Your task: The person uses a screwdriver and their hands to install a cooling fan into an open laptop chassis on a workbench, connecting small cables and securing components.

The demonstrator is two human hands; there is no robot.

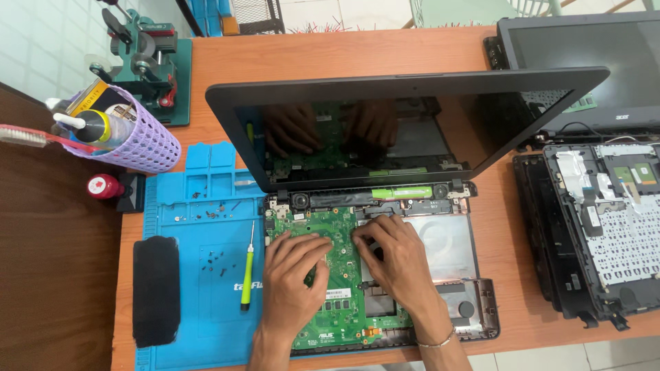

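Note:
An opened laptop base [454, 240] lies on the orange table with its green motherboard [337, 302] exposed. Its dark screen [405, 130] stands tilted up behind and reflects both hands. My left hand [294, 271] rests flat on the left part of the motherboard, fingers spread and pressing down. My right hand [395, 254] presses on the board's upper right edge, fingers bent, with a thin bracelet at the wrist. Neither hand holds a tool. A yellow-green screwdriver [247, 271] lies on the blue mat just left of my left hand.
A blue work mat [199, 206] carries several loose screws and a black pad [156, 288]. A purple basket [130, 141] with bottles stands at the left, a green jig [148, 58] behind it. At the right lie a removed keyboard cover [605, 227] and another laptop [584, 62].

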